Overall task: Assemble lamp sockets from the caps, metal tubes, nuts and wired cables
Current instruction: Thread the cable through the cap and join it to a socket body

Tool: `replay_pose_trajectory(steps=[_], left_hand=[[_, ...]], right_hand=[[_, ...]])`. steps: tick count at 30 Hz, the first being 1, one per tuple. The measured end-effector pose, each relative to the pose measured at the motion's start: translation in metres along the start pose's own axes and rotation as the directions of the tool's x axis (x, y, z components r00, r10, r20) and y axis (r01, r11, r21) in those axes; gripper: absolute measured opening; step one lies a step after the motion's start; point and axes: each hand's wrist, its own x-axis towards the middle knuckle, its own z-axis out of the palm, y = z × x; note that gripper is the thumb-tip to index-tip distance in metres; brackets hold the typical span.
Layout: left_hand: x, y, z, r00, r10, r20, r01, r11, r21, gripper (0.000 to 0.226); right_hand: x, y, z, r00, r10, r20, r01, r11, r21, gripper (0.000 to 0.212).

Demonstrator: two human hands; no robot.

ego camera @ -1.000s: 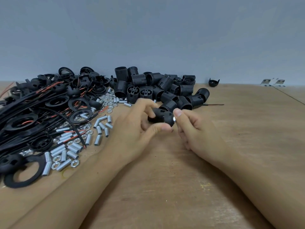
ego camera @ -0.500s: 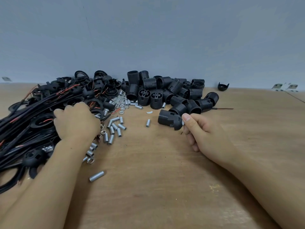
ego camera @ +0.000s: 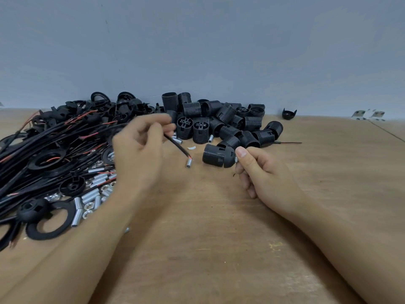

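My left hand (ego camera: 140, 154) is pinching a cable (ego camera: 178, 147); my right hand (ego camera: 260, 170) is gripping the socket (ego camera: 217, 155). I am aiming the bared ends squarely at its tube, I judge.

Bare table (ego camera: 197, 249) nearside; socket pile (ego camera: 219, 123) behind, seemingly dense.

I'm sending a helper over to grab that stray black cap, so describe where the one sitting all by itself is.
Start at the heap of black threaded sockets against the grey wall. Look right along the table's back edge to a small black cap standing alone. Unlike the piled parts, it touches nothing and shows pointed prongs sticking up.
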Motion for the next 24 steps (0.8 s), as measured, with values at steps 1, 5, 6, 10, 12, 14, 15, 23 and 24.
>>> replay_pose_trajectory(steps=[1,5,6,10,12,14,15,23,24], left_hand=[[-0.008,0.002,0.005,0.990,0.119,0.081,-0.121,0.992,0.021,0.029],[-0.025,-0.001,0.018,0.819,0.481,0.314,-0.527,0.847,0.077,0.029],[-0.025,-0.001,0.020,0.773,0.535,0.340,-0.593,0.801,0.086,0.030],[-0.018,-0.003,0.021,0.666,0.678,0.312,-0.740,0.654,0.159,0.029],[-0.014,-0.005,0.018,0.685,0.685,0.248,-0.728,0.656,0.198,0.028],[-0.012,-0.008,0.014,0.705,0.683,0.191,-0.709,0.667,0.229,0.028],[-0.010,-0.009,0.012,0.709,0.685,0.167,-0.703,0.668,0.243,0.029],[-0.015,-0.011,0.015,0.691,0.691,0.214,-0.723,0.654,0.224,0.024],[-0.016,-0.011,0.016,0.696,0.680,0.230,-0.718,0.660,0.223,0.024]], right_hand=[[0.000,0.000,0.000,1.000,-0.002,-0.012,0.003,1.000,0.004,0.043],[0.001,-0.002,-0.003,0.998,0.022,-0.057,-0.017,0.995,0.095,0.043],[0.001,-0.002,-0.004,0.998,0.033,-0.060,-0.024,0.988,0.150,0.043],[0.002,-0.003,-0.008,0.998,0.051,-0.021,-0.041,0.943,0.330,0.041],[0.003,-0.002,-0.010,0.999,0.051,-0.007,-0.044,0.929,0.368,0.040],[0.003,-0.001,-0.011,0.999,0.046,0.005,-0.044,0.914,0.404,0.041],[0.003,0.000,-0.012,0.999,0.040,0.011,-0.041,0.906,0.422,0.041],[0.003,0.003,-0.013,0.998,0.040,0.049,-0.058,0.878,0.474,0.041],[0.003,0.003,-0.013,0.998,0.037,0.052,-0.057,0.879,0.474,0.041]])
